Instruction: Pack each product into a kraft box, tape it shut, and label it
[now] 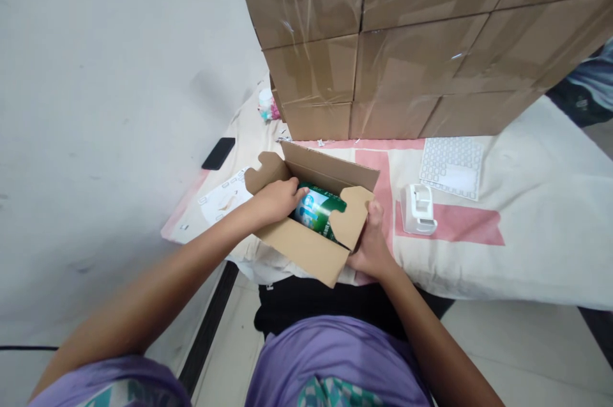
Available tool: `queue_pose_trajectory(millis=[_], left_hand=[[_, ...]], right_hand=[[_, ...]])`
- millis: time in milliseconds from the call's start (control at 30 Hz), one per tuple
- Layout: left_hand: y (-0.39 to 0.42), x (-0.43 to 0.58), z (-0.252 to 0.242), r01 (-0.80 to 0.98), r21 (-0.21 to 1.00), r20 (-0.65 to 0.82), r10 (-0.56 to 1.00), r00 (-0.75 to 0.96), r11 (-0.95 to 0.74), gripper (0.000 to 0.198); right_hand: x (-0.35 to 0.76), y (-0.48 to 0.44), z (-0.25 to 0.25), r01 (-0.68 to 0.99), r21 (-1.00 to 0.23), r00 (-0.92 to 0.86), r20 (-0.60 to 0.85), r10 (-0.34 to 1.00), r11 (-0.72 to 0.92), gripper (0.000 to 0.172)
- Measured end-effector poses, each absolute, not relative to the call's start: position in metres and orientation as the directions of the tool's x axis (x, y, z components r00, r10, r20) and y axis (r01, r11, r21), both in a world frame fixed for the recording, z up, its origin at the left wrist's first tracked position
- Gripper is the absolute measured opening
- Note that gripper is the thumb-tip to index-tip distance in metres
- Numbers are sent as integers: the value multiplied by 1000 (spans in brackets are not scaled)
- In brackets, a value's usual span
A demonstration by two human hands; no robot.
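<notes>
An open cardboard box [306, 255] is tilted in front of me at the surface's near edge, its flaps spread. Inside lies a green cylindrical container [318, 210] with white and light blue lettering; the right-hand flap covers part of it. My left hand [279, 201] reaches over the box's left side, its fingers closed around the container's left end, fingertips partly hidden. At the right end of the box, my right hand [372, 242] grips the cardboard, thumb along the outside of the flap and the other fingers underneath.
A tall stack of taped cardboard boxes [397, 68] stands behind. To the right are a white tape dispenser [418, 209] and a sheet with a patterned print [453, 167]. A black phone [219, 153] and a printed paper [225, 197] lie left, beside the wall.
</notes>
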State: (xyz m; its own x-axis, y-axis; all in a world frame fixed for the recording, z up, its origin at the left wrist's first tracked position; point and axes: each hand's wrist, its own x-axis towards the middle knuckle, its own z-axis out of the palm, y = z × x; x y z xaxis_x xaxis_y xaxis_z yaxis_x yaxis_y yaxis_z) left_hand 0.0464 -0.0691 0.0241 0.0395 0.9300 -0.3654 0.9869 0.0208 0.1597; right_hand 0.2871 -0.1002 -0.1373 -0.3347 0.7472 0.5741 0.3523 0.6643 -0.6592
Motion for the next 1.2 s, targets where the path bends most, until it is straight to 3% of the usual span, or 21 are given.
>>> queue_pose_trajectory(millis=[500, 800, 867, 967, 1033, 1067, 1133, 1200], left_hand=[[-72, 57, 33, 999, 26, -366, 930, -20, 32, 42], [-72, 52, 37, 997, -30, -291, 954, -73, 67, 41], [-78, 45, 41, 999, 41, -255, 967, -22, 33, 41], [-96, 27, 43, 955, 261, -170, 967, 190, -141, 37], [-111, 11, 35, 879, 389, 53, 959, 277, -275, 33], [-119, 1, 27, 848, 432, 222, 947, 230, -307, 30], [-132, -18, 4, 809, 522, 533, 844, -61, -271, 28], [-143, -35, -23, 742, 637, 596, 744, -302, -209, 28]], right_hand=[[288, -103, -137, 400, -660, -313, 553, 772, 636, 142], [289, -105, -139, 387, -667, -298, 563, 771, 637, 139], [292, -106, -140, 361, -682, -291, 566, 772, 636, 137], [298, -105, -137, 265, -701, -293, 596, 748, 662, 127], [303, -104, -132, 191, -695, -297, 633, 715, 694, 120], [305, -103, -129, 163, -687, -300, 649, 699, 708, 118], [308, -100, -122, 134, -672, -307, 670, 676, 728, 116], [311, -97, -115, 134, -659, -319, 679, 662, 740, 115]])
